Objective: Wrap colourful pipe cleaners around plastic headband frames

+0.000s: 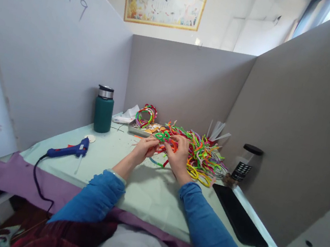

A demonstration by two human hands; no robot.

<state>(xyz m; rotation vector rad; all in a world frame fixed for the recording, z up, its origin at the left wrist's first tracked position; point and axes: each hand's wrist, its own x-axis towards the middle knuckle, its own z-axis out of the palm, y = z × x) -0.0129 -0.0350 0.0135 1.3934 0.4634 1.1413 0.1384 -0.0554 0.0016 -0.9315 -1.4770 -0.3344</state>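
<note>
Between my two hands is a green pipe cleaner (pixel 163 136) bent into small loops, held up above the table. My left hand (pixel 146 147) pinches it from the left, fingers closed. From the right, my right hand (pixel 178 153) grips it with thumb and fingers together. Right behind and beside my right hand spreads a large heap of coloured pipe cleaners (pixel 207 151) in red, green, orange and yellow. Yellow pipe cleaner loops (pixel 199 174) lie at the heap's near edge, close to my right wrist. Part of the green piece is hidden by my fingers.
A blue glue gun (pixel 67 150) with a cord lies at left, near a green bottle (pixel 103 111). A metal tray (pixel 132 128) and pipe cleaner rings (pixel 146 116) sit at the back. At right are a black phone-like slab (pixel 239 216) and a clear jar (pixel 243 164). Grey partitions enclose the table.
</note>
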